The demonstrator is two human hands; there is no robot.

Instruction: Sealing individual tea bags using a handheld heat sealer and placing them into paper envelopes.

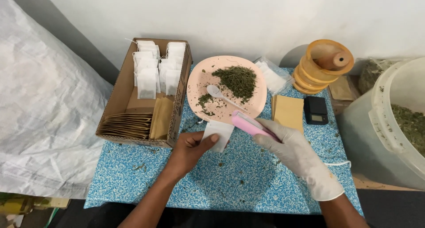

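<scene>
My bare left hand [189, 151] pinches a small white paper sachet [218, 135] at its lower left corner, just above the blue speckled table [239, 179]. My right hand [295, 155], in a white glove, grips a pink and white handheld sealer [249, 123] whose tip rests against the sachet's top right edge. Just behind them a pink plate [199, 80] carries a heap of dried green herbs [238, 80] and a white plastic spoon [220, 94].
A cardboard box [116, 105] at the left holds white sachets and brown envelopes. Brown envelopes [288, 111], a small black scale [316, 110], an orange spool [322, 66] and a clear bag [272, 76] lie at the right. A large white bucket [380, 122] holds herbs.
</scene>
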